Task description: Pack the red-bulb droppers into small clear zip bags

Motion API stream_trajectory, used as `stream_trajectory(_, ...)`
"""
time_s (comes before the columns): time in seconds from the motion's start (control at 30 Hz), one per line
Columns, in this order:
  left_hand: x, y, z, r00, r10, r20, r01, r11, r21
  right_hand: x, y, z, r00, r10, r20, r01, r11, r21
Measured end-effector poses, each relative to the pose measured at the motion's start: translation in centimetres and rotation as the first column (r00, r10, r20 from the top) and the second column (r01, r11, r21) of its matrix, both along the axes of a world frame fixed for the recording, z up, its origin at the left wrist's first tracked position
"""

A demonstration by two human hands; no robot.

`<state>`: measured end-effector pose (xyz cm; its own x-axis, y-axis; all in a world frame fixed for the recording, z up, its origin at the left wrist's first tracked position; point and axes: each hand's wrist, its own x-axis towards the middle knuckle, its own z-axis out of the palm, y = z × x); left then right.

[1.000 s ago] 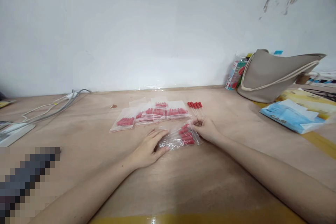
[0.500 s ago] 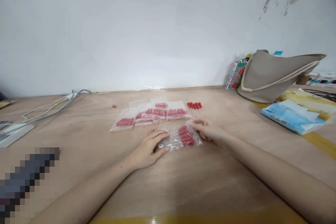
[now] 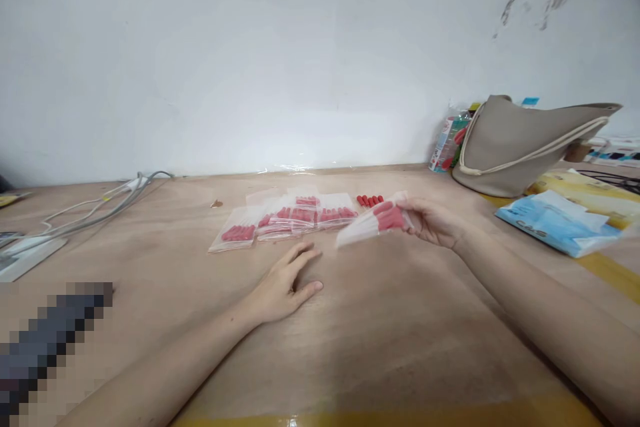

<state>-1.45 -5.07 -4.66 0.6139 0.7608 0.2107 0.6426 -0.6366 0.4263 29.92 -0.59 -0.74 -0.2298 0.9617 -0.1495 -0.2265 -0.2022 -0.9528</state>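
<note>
My right hand [image 3: 434, 221] grips one end of a clear plastic bag [image 3: 376, 221] and holds it tilted above the table. Inside are several droppers with red rubber bulbs, slightly smeared by motion. My left hand [image 3: 285, 282] rests on the table [image 3: 380, 353], thumb and fingers apart, holding nothing. Beyond it, several filled bags [image 3: 295, 217] of red-bulbed droppers lie side by side and partly overlapping. Several loose droppers [image 3: 370, 201] lie right of them; the raised bag hides their thin stems, leaving only the red bulbs showing.
White and grey cables [image 3: 107, 203] run along the left. A pixelated dark object [image 3: 50, 340] lies at the lower left. To the right stand a grey bag [image 3: 520, 147] with a cord and a plastic bottle [image 3: 447, 140]; a blue tissue pack [image 3: 555, 223] lies before them.
My right hand has lifted the bag of droppers off the table and carried it up and to the right. The left hand no longer touches the bag and stays nearly in place.
</note>
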Motion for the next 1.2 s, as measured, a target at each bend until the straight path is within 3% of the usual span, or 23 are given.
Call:
stream_trajectory(0.17, 0.0, 0.1, -0.3, 1.000, -0.024, 0.015, 0.023, 0.999, 0.024, -2.5, 1.4, 1.0, 0.963, -0.233, -0.135, 0.247, 0.964, 0.095)
stream_trajectory(0.3, 0.0, 0.1, -0.4, 0.999, -0.033, 0.017, 0.032, 0.999, 0.042, -7.4, 3.0, -0.3, 0.908, -0.305, -0.287, 0.308, 0.951, -0.033)
stream_trajectory(0.43, -0.1, 0.3, -0.3, 0.999, -0.043, 0.023, 0.042, 0.998, 0.050, -10.7, 3.5, -1.8, 0.888, -0.374, -0.268, 0.341, 0.926, -0.164)
stream_trajectory(0.5, -0.1, 0.2, -0.3, 0.999, -0.045, 0.018, 0.044, 0.998, 0.043, -10.8, 3.1, -2.3, 0.949, -0.263, -0.175, 0.220, 0.948, -0.229)
stream_trajectory(0.57, 0.0, 0.0, -0.3, 0.999, -0.048, 0.016, 0.048, 0.998, 0.042, -10.0, 2.2, -2.6, 0.998, -0.044, -0.043, 0.030, 0.960, -0.278)
stream_trajectory(0.63, 0.1, -0.2, -0.2, 0.998, -0.048, 0.031, 0.045, 0.996, 0.080, -8.4, 1.3, -2.8, 0.985, 0.155, 0.071, -0.130, 0.950, -0.284)
stream_trajectory(0.73, 0.2, 0.2, 0.2, 0.992, 0.046, 0.115, -0.074, 0.965, 0.251, -5.6, 0.0, -3.5, 0.951, 0.288, 0.111, -0.265, 0.947, -0.184)
stream_trajectory(0.83, -0.6, 3.0, 1.2, 0.937, 0.290, 0.193, -0.343, 0.864, 0.368, -3.4, -1.0, -4.3, 0.954, 0.295, 0.060, -0.286, 0.950, -0.123)
stream_trajectory(0.93, -2.9, 7.9, 2.5, 0.773, 0.629, 0.090, -0.620, 0.716, 0.320, -2.4, -1.6, -4.7, 0.970, 0.244, 0.022, -0.240, 0.965, -0.104)
stream_trajectory(1.03, -5.7, 12.9, 3.0, 0.661, 0.747, 0.069, -0.736, 0.629, 0.248, -2.2, -1.7, -4.8, 0.973, 0.230, 0.008, -0.228, 0.969, -0.090)
stream_trajectory(1.2, -7.8, 17.8, 2.4, 0.609, 0.792, 0.054, -0.791, 0.601, 0.115, -2.4, -1.6, -4.7, 0.972, 0.234, -0.006, -0.234, 0.970, -0.068)
